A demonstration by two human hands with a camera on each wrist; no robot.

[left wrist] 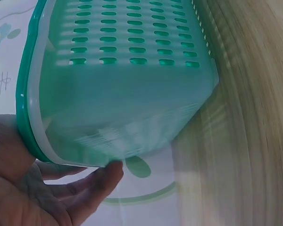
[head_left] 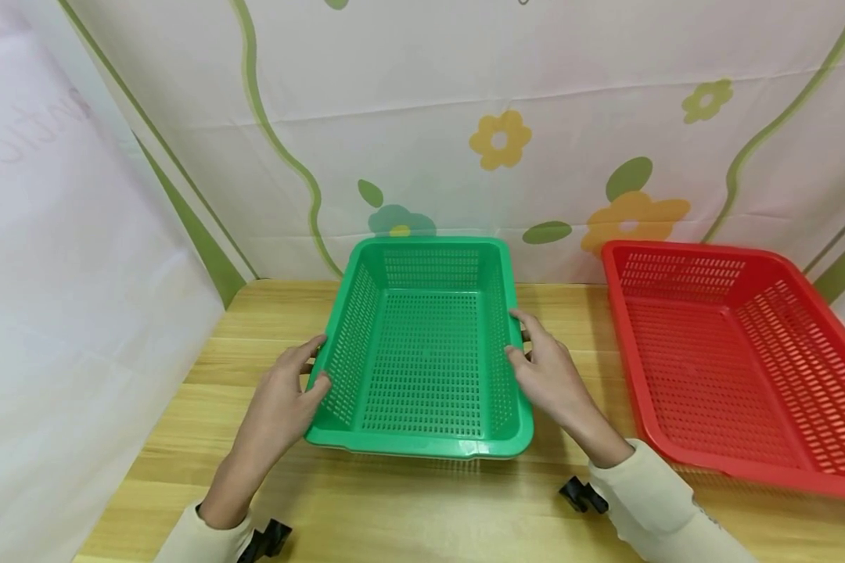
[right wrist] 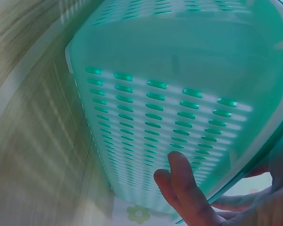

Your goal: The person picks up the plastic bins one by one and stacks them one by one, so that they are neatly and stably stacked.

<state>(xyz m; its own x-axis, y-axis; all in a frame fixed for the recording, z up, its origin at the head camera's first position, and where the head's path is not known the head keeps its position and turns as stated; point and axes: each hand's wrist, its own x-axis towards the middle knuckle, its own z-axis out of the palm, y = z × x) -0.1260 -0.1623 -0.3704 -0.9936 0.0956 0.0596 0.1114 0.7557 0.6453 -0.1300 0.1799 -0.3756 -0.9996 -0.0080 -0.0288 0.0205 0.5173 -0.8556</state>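
Note:
A green rectangular plastic basket [head_left: 426, 367] with slotted walls is upright in the middle of the head view, close over the wooden table. In the left wrist view a whitish rim [left wrist: 34, 89] runs just beneath its green one, and the outer wall looks pale and translucent. My left hand [head_left: 282, 399] grips the left rim, thumb on top and fingers beneath. On the opposite side my right hand [head_left: 549, 371] holds the right rim the same way; two of its fingertips [right wrist: 177, 162] lie along the slotted outer wall. Nothing lies inside the basket.
To the right stands a larger red slotted basket [head_left: 690, 367] on the wooden table [head_left: 204, 438]. A white cloth [head_left: 422, 62] with flowers and vines hangs behind the table, and another white sheet [head_left: 63, 297] hangs along the left edge.

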